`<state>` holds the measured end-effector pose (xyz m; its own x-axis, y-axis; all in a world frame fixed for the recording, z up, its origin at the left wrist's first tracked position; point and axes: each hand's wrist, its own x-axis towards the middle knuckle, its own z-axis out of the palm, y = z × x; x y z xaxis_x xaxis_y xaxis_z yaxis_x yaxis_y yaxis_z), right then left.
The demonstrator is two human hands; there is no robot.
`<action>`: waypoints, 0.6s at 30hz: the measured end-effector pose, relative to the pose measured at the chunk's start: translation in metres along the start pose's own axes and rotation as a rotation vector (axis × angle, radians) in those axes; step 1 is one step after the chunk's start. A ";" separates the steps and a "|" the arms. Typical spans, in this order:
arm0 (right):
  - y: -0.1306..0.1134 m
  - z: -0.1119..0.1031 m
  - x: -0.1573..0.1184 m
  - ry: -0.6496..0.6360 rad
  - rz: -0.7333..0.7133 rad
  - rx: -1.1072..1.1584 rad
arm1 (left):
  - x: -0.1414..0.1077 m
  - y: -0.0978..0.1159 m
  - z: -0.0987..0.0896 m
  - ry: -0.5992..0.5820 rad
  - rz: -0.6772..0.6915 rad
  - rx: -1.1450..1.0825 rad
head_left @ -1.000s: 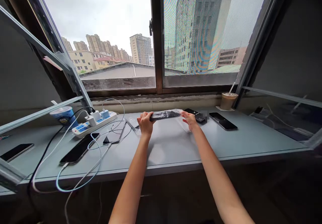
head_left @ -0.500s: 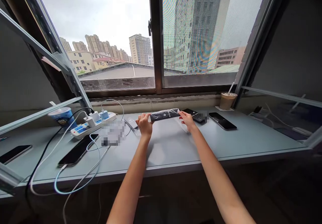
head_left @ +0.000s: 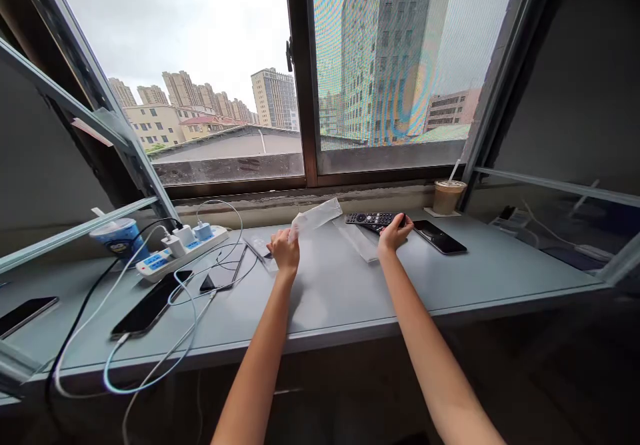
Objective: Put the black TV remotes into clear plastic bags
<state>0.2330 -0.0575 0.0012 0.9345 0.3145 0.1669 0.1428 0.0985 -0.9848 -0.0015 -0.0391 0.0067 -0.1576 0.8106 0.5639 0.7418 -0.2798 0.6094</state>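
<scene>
My left hand (head_left: 285,251) is closed around one end of a limp, clear plastic sleeve (head_left: 320,216), which points up and to the right above the desk. My right hand (head_left: 395,233) grips the right end of a black remote control (head_left: 369,218), its buttons facing up and no wrapping on it. Just below that remote, partly hidden, is a second black remote (head_left: 373,228) on the desk. Another clear plastic sleeve (head_left: 357,241) lies flat to the left of my right hand.
A phone (head_left: 440,237) and an iced drink (head_left: 447,197) are on the right. On the left stand a power strip (head_left: 181,255) with chargers, a blue cup (head_left: 121,238), several phones and looping cables. The desk's front edge (head_left: 340,337) runs below my forearms.
The held remote has come out of its plastic sleeve. My right hand has moved right with the remote, while the emptied sleeve stays in my left hand.
</scene>
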 end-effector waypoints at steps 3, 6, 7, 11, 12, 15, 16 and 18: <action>0.002 0.000 -0.003 0.095 -0.088 -0.042 | -0.001 0.002 0.001 -0.059 0.035 0.003; -0.002 -0.002 -0.008 0.130 -0.108 -0.029 | -0.002 0.003 0.004 -0.137 0.114 0.010; -0.003 -0.003 -0.009 0.135 -0.111 -0.028 | -0.003 0.003 0.006 -0.161 0.143 0.013; -0.007 -0.005 -0.014 0.113 -0.134 -0.046 | -0.005 0.002 0.010 -0.248 0.250 0.033; -0.008 -0.006 -0.014 0.100 -0.132 -0.054 | -0.005 0.001 0.011 -0.268 0.270 0.035; -0.008 -0.008 -0.016 0.046 -0.106 -0.105 | -0.006 0.000 0.013 -0.309 0.300 0.036; -0.008 -0.008 -0.016 0.023 -0.098 -0.134 | -0.006 -0.001 0.013 -0.317 0.304 0.038; -0.006 -0.010 -0.016 -0.029 -0.091 -0.209 | -0.006 -0.001 0.014 -0.325 0.301 0.050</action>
<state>0.2203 -0.0724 0.0040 0.9054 0.3403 0.2539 0.2934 -0.0693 -0.9535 0.0079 -0.0369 -0.0048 0.2773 0.8186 0.5030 0.7549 -0.5095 0.4130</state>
